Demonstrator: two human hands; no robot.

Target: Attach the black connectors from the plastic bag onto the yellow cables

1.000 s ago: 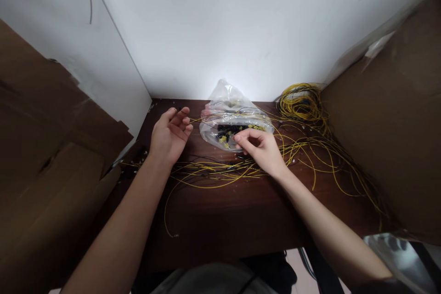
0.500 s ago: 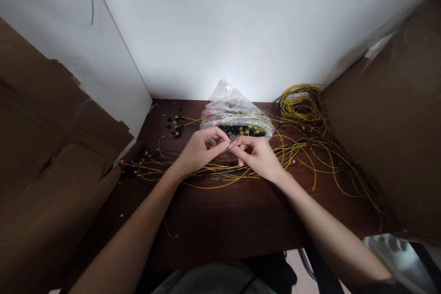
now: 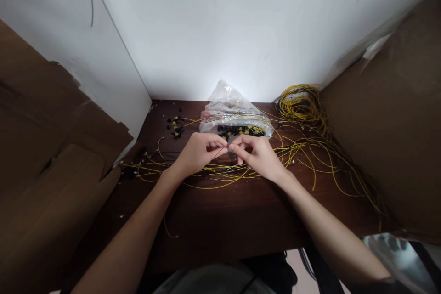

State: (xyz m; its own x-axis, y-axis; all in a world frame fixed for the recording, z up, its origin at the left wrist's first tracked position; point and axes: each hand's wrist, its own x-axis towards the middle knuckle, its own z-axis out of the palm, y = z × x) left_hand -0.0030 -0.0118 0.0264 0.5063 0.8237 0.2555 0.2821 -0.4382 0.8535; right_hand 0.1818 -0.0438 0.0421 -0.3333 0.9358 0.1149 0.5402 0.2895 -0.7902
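A thin dark wire point(image 3: 228, 147) is held centrally above the table point(image 3: 241, 220). From left to right: yellow-and-black connectors point(image 3: 176, 134) are laid toward the back; the wire is pinched by the left hand point(image 3: 197, 152), fingertips together; a clear bag point(image 3: 225, 96) is positioned behind; the wire is likewise pinched by the right hand point(image 3: 261, 154); a yellow-and-black coil point(image 3: 303, 114) is placed beyond.

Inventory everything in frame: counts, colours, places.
thin wire: one visible, dark, at fingertips
wires: many, yellow/black, across desk
coil: one, yellow/black, back right
bag: one, clear, back centre
small parts: many, yellow/black, in bag
loose parts: several, yellow/black, back left
cardboard: at least two, brown, both sides
desk: one, dark brown, under wires
wall panels: two, white, back, left
cord: one, grey, upper left
plastic: one, clear, lower right
left grip: one, bare, pinching thin wire
right grip: one, bare, pinched, contents unclear
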